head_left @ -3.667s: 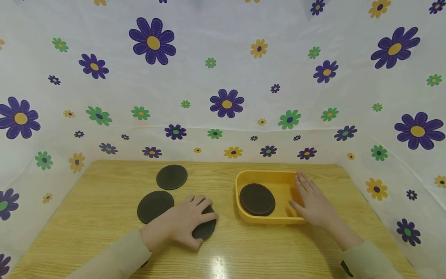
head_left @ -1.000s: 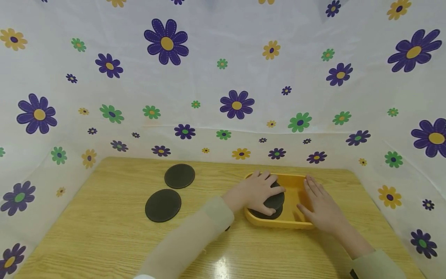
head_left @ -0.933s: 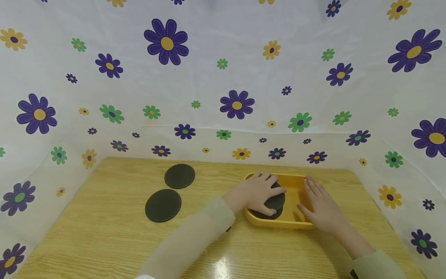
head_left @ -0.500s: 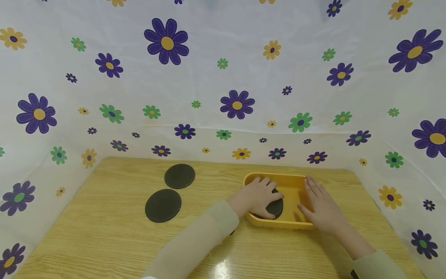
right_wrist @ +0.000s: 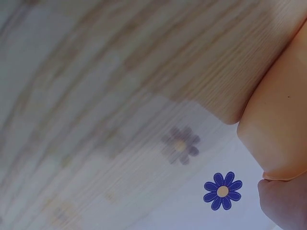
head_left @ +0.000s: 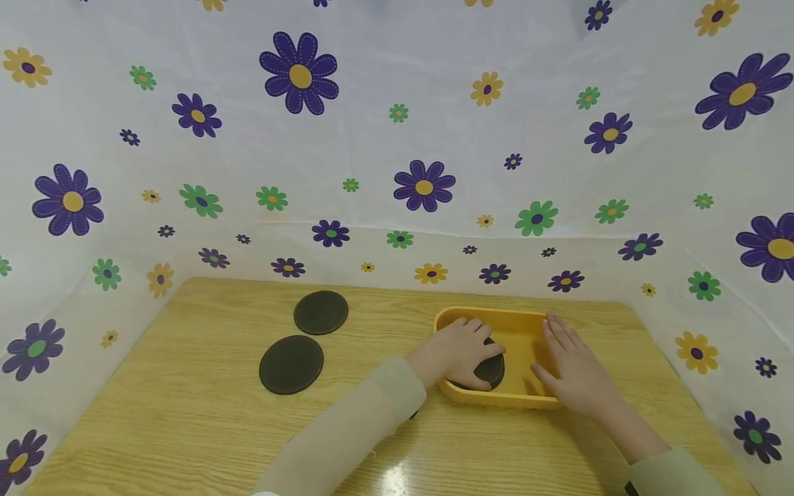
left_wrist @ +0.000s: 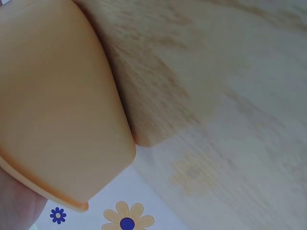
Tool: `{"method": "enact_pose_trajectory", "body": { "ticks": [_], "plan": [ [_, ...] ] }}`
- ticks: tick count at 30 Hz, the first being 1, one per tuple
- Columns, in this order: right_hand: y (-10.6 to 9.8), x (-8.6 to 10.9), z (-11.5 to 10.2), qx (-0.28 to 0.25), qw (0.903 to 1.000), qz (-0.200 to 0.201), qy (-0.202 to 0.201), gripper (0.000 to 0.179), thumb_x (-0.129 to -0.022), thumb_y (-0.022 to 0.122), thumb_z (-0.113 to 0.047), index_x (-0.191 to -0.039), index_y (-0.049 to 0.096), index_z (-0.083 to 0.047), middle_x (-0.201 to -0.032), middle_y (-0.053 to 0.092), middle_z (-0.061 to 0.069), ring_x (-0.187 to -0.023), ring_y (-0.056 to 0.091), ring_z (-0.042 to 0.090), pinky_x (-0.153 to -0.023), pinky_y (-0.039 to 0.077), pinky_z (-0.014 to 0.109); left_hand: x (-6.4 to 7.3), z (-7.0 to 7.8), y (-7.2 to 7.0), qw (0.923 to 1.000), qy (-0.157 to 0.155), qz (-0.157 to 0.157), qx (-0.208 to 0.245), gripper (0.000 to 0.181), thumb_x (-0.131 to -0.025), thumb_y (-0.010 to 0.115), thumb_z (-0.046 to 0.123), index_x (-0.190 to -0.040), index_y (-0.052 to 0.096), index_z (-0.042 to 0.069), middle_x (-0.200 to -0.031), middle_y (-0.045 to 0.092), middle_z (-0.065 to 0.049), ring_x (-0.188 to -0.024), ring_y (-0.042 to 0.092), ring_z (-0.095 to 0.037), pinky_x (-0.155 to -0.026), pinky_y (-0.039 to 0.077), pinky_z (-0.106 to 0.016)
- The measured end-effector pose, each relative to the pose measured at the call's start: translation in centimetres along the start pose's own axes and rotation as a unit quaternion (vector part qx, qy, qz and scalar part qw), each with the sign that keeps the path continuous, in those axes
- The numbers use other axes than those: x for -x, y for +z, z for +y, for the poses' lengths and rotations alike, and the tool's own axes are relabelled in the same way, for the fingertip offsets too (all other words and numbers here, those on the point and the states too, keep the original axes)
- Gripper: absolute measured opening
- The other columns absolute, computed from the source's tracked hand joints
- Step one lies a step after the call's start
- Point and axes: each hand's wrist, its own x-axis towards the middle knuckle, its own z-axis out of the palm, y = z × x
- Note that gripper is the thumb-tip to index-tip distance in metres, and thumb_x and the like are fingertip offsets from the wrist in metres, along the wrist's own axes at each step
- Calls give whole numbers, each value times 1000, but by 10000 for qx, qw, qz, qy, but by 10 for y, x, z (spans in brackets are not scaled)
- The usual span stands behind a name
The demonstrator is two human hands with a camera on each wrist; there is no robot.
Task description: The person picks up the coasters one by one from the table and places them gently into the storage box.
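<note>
In the head view, my left hand [head_left: 455, 350] reaches into the left half of a yellow tray [head_left: 504, 398] and grips a black round coaster [head_left: 493, 370] at its edges. The hand covers much of that coaster; any other coaster beneath it is hidden. My right hand [head_left: 577, 368] rests over the right end of the tray, fingers straight and thumb spread inside. Both wrist views show the tray's smooth outer wall [left_wrist: 57, 96], with only a bit of the left hand [left_wrist: 19, 201] and right hand [right_wrist: 285, 201] above the rim.
Two more black coasters lie flat on the wooden table, a back one [head_left: 320, 312] and a nearer one [head_left: 291, 364], both left of the tray. A white curtain [head_left: 372, 138] with printed flowers surrounds the table [head_left: 205, 427] at the back and sides.
My left hand has carried a coaster from the table rightward into the tray, then lowered it onto the one lying there. My right hand has stayed at the tray's end.
</note>
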Motion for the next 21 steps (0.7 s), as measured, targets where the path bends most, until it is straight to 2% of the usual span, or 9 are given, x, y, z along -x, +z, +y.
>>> {"method": "enact_pose_trajectory", "body": {
  "ticks": [3, 10, 16, 21],
  "plan": [
    [0, 0, 0, 2, 10000, -15, 6, 84, -104, 61, -36, -162, 25, 14, -172, 20, 32, -160, 19, 50, -135, 2, 44, 1, 0, 0, 10000, 17, 22, 40, 71, -99, 49, 75, -161, 43, 40, -157, 50, 3, -145, 47, -17, -119, 41, -34],
    [1, 1, 0, 30, 10000, -37, 11, 84, -104, 60, -36, -161, 26, 15, -172, 20, 33, -160, 20, 51, -134, 2, 43, 2, -2, -1, 9996, 174, 223, 92, 65, -104, 45, 70, -159, 47, 36, -159, 50, 2, -147, 47, -18, -121, 40, -35],
    [1, 0, 0, 43, 10000, 22, -43, 83, -104, 59, -36, -160, 26, 16, -171, 21, 34, -160, 20, 51, -131, -9, 30, 8, -8, -5, 9982, 385, 469, 26, 58, -107, 49, 61, -156, 51, 31, -158, 53, 2, -146, 50, -17, -123, 40, -36],
    [1, -1, 0, 64, 9999, 52, -77, 83, -104, 60, -35, -160, 27, 17, -170, 22, 35, -159, 21, 52, -128, -14, 23, 17, -19, -9, 9968, 432, 666, 120, 54, -108, 51, 55, -154, 53, 28, -158, 53, 1, -147, 50, -17, -123, 40, -36]
  ]
}}
